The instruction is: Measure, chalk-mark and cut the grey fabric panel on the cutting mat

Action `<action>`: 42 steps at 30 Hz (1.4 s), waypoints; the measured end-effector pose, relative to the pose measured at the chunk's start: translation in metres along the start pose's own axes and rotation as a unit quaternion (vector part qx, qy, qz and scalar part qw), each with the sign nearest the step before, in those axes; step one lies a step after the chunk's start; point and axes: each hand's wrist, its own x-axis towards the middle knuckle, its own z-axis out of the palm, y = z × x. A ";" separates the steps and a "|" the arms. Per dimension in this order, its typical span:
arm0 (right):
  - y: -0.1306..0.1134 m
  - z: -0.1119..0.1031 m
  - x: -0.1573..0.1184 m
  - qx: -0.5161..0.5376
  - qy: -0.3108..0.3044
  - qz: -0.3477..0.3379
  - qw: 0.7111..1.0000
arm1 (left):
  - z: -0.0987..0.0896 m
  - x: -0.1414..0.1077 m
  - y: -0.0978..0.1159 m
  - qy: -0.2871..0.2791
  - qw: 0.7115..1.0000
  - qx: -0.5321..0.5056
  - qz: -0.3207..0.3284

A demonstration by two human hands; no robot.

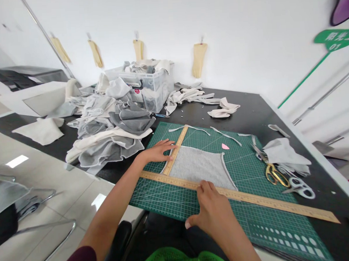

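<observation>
The left hand (159,151) lies spread, ungrasping, on the short ruler (179,142) at the left end of the grey cloth (198,164), while the right hand (213,207), thumb apart, sets loosely bent fingers on the long ruler (262,198) along its near edge; whether those fingertips also touch cloth is hard to tell. The cloth's long axis runs left to right, roughly beside the long ruler, on the green mat (172,202) atop the bench (243,99).

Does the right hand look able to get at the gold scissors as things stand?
Probably yes: the gold scissors lie off to the right, handles nearer the person, with nothing raised between. The right hand would first need to leave the long ruler.
</observation>
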 end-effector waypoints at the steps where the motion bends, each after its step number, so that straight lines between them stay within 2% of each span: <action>1: 0.000 0.000 0.000 -0.001 0.001 -0.001 1.000 | 0.001 0.000 -0.003 0.007 1.000 -0.003 0.000; 4: 0.000 0.000 0.000 -0.004 0.005 -0.005 1.000 | 0.004 -0.001 -0.008 0.032 0.999 0.000 -0.008; 7: 0.000 0.001 0.000 -0.007 0.008 -0.003 1.000 | 0.008 -0.003 -0.002 0.083 0.995 0.028 -0.037; 10: 0.000 0.001 0.000 -0.008 0.011 -0.001 1.000 | 0.011 -0.006 0.021 0.153 0.984 0.069 -0.066; 13: 0.000 0.001 0.000 -0.005 0.014 0.000 1.000 | 0.015 -0.010 0.055 0.224 0.968 0.105 -0.041; 14: 0.000 0.001 0.000 -0.005 0.015 0.000 1.000 | 0.018 -0.011 0.066 0.215 0.970 0.112 -0.009; 16: 0.000 0.000 0.000 -0.005 0.018 -0.003 1.000 | 0.024 -0.013 0.081 0.147 0.981 0.118 0.052; 19: -0.001 -0.001 -0.001 -0.005 0.021 -0.006 1.000 | 0.032 -0.020 0.086 0.099 0.987 0.121 0.027; 26: -0.003 -0.006 -0.001 -0.005 0.012 -0.007 1.000 | 0.032 -0.038 0.061 0.078 0.989 0.121 -0.042; 30: -0.002 -0.005 -0.003 -0.007 0.014 -0.018 1.000 | 0.035 -0.038 0.060 0.083 0.985 0.126 -0.088; 37: 0.001 -0.009 -0.001 -0.028 0.047 -0.045 0.997 | 0.043 -0.029 0.078 0.086 0.974 0.115 -0.177; 39: 0.000 -0.014 0.004 -0.037 0.033 -0.044 0.998 | 0.047 -0.027 0.083 0.101 0.969 0.105 -0.202; 42: -0.001 -0.024 0.014 -0.050 -0.002 -0.039 0.998 | 0.054 -0.027 0.092 0.159 0.953 0.108 -0.234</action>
